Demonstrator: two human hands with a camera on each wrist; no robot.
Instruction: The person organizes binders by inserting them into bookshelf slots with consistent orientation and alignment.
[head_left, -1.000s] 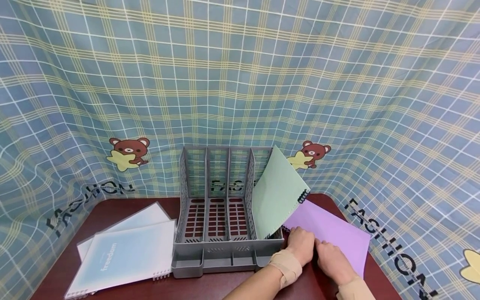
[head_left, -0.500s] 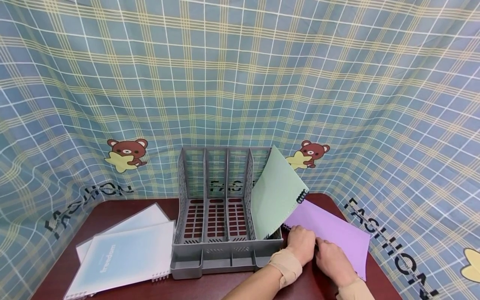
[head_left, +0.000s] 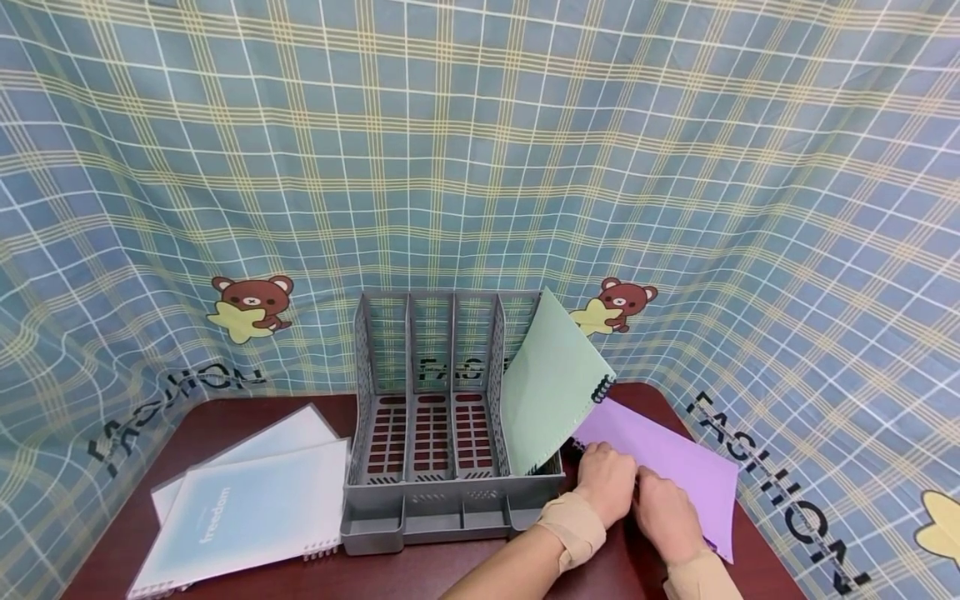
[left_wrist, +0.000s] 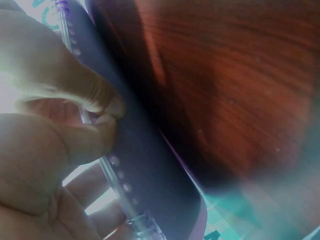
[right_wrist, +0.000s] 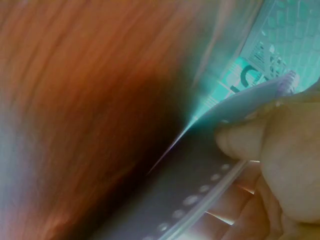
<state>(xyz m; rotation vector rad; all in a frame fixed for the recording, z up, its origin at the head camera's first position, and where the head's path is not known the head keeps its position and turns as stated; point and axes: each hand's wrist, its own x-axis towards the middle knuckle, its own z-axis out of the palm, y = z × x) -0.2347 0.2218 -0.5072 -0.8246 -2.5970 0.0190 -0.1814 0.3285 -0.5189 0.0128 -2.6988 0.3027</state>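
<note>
A purple spiral notebook [head_left: 675,458] lies tilted at the right of the table, its near edge in both hands. The left hand [head_left: 606,482] pinches that bound edge near the rack; in the left wrist view, thumb and finger [left_wrist: 107,117] meet at the row of punched holes. Close beside it, the right hand [head_left: 671,517] grips the same edge, its thumb [right_wrist: 240,140] lying on the dark underside [right_wrist: 200,155] in the right wrist view. A green notebook [head_left: 555,383] leans in the rightmost slot of the grey rack [head_left: 442,492], its black coil facing right.
Two pale blue-white notebooks [head_left: 255,508] overlap on the left of the dark red table [head_left: 420,575], one touching or nearly touching the rack. Checked cloth [head_left: 450,167] with bears hangs behind and at both sides.
The hands have shifted slightly along the purple notebook's edge, with the left hand a little further up and right. The notebook itself has barely moved. The head view has shifted a little.
</note>
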